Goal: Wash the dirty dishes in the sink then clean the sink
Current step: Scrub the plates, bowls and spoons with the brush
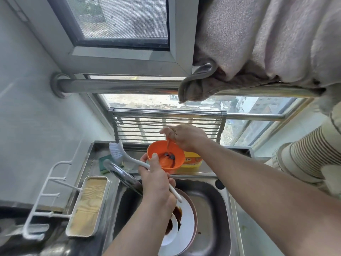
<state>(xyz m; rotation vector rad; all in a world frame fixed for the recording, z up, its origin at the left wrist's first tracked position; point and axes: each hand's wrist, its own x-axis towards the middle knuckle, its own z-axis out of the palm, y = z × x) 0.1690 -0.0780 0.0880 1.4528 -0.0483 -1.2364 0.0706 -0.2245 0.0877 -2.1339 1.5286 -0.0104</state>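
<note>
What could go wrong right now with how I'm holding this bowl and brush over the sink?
The left hand grips both the orange plastic bowl and the white dish brush, so either might slip onto the stained white plates below. The right hand pinching something in the bowl could flick residue out.
</note>
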